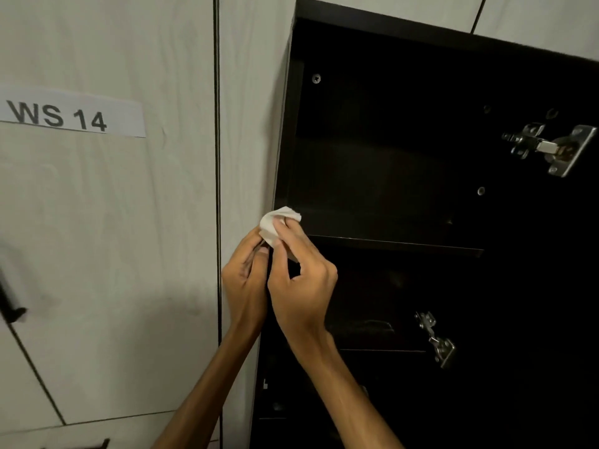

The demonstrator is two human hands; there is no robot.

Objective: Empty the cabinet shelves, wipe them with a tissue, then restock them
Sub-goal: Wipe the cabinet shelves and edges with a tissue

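Note:
A black open cabinet (372, 37) fills the right side, its interior dark. The upper shelf (395, 246) shows as a thin front edge, and nothing is visible on it. A small crumpled white tissue (275, 223) is held at the cabinet's left front edge, level with that shelf. My left hand (244, 280) and my right hand (301, 277) are pressed together just below it, and both pinch the tissue with their fingertips. A lower shelf (382, 350) is barely visible in the dark.
Two metal door hinges (551, 147) (436, 340) sit on the cabinet's right inner side. A pale panelled wall is on the left with a paper label reading "WS 14" (69, 113). A dark handle (11, 306) juts out at the far left.

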